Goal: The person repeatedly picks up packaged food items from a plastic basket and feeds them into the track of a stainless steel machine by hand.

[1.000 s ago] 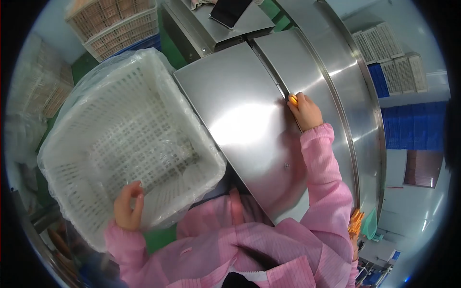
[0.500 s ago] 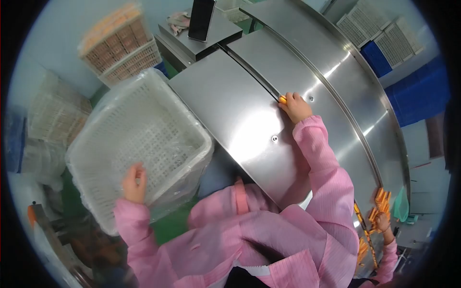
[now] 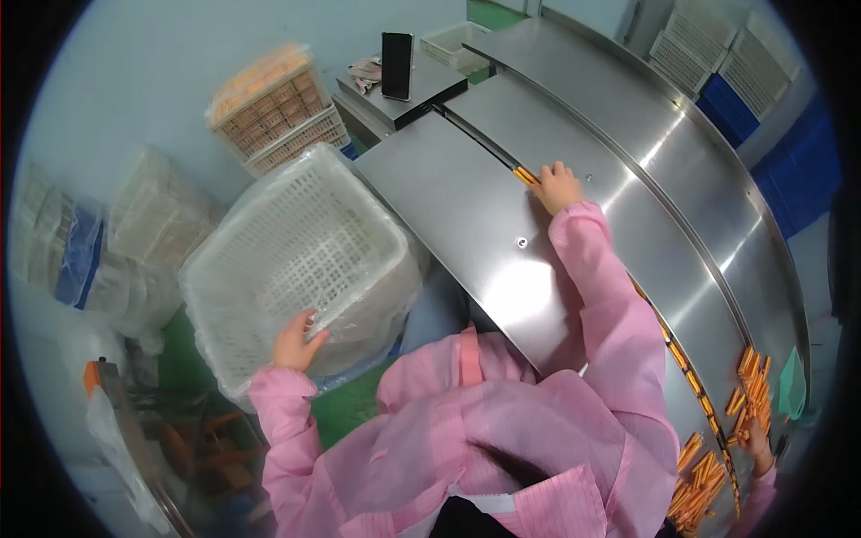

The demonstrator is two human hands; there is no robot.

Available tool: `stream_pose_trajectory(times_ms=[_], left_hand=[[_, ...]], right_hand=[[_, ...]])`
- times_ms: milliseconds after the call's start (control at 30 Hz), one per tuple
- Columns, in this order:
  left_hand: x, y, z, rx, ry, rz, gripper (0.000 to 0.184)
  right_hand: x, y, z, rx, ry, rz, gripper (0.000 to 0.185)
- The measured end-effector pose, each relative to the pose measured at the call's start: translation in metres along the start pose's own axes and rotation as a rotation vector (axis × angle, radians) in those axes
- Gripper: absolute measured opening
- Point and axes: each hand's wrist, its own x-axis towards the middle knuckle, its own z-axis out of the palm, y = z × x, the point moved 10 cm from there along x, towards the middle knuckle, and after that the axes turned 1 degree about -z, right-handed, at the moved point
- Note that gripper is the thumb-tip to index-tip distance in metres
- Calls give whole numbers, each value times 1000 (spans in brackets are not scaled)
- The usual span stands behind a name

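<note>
My right hand (image 3: 558,188) reaches over the steel table (image 3: 430,175), its fingers at the narrow channel (image 3: 480,136). Orange sticks (image 3: 526,175) show in the channel at my fingertips; whether the fingers grip them is partly hidden by the hand. More orange pieces (image 3: 686,369) lie in a row along the channel farther right. My left hand (image 3: 296,342), thumb and fingers apart and holding nothing, is at the near rim of a white plastic-lined basket (image 3: 215,359). The inside of the basket shows its lattice floor and no sticks.
A phone (image 3: 397,66) stands beside a crumpled cloth (image 3: 366,73) on a small steel stand. Stacked crates (image 3: 278,108) are behind the basket. At right, a co-worker's hand (image 3: 753,438) touches piled orange sticks (image 3: 755,386), near a green net (image 3: 792,386).
The camera view has shifted, bringing more of the channel and the piles at right into sight. Orange sticks now show beyond my right fingertips. My left hand is nearer the basket's rim.
</note>
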Motion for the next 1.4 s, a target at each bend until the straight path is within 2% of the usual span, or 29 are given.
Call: stream_pose_trajectory(times_ms=[67,200,267,400,533,567,667,733,833,1400], left_hand=[[0,-1,7,8,-13,2,48],[7,6,12,138,-23,96,41],[8,6,19,207,-56,142,39],[16,2,24,128,-82,170,38],[17,8,22,189,-159,46,36],[19,7,24,195,-168,36,36],[17,2,24,206,-187,53,35],[21,12,25,287,-130,171,35],[23,14,26,341,-122,229,34],[43,5,35,394,-153,223,32]], right_hand=[[-27,5,-16,17,124,-74,33],[-135,-41,-46,354,-11,-185,28],[-187,-65,-41,314,-140,-251,29],[-233,-78,-22,447,-170,-180,27],[-235,-88,-18,547,-159,-128,22],[-234,-97,-23,545,-201,-193,20],[-229,-110,-19,534,-164,-218,15],[-224,-115,-8,495,-112,-270,13],[-218,-120,-7,483,-61,-328,11],[-203,-132,12,463,-72,-262,13]])
